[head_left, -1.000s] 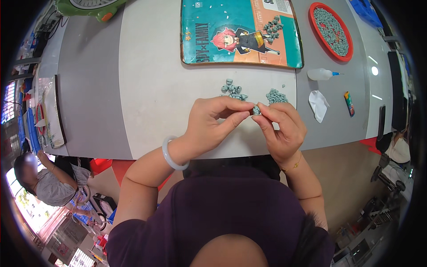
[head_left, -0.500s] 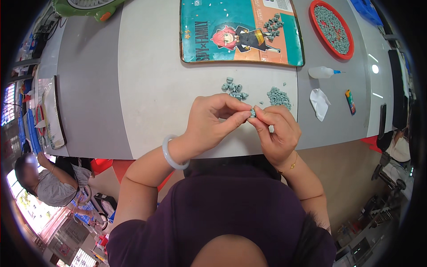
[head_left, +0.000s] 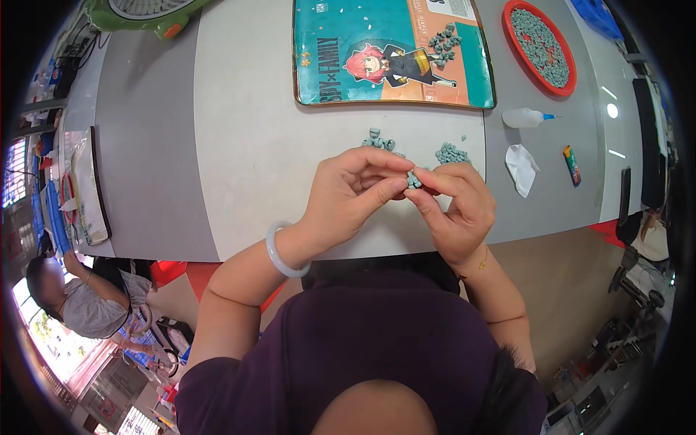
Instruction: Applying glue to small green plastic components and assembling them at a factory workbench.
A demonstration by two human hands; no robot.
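A small grey-green moulded piece [head_left: 413, 181] is pinched between the fingertips of both hands, just above the near part of the table. My left hand [head_left: 344, 192], with a pale bangle on its wrist, grips it between thumb and forefinger. From the other side the thumb and fingers of my right hand [head_left: 460, 206] hold it too. Beyond my left fingers lies a pile of larger grey-green pieces [head_left: 377, 138], partly hidden by that hand. A heap of smaller grey-green pieces [head_left: 452, 152] sits behind my right hand, its near side covered.
Farther back stands a tray with a cartoon picture [head_left: 310, 51], bearing a cluster of grey-green pieces [head_left: 444, 47]. Rightward are a red basin [head_left: 560, 92] of tiny pieces, a needle-tipped bottle [head_left: 520, 118], white cloth [head_left: 520, 170] and small colourful packet [head_left: 572, 167]. A person [head_left: 90, 304] sits at far left.
The held piece has turned between my fingertips and more of it shows. Both hands have shifted slightly away from me, covering more of the two piles.
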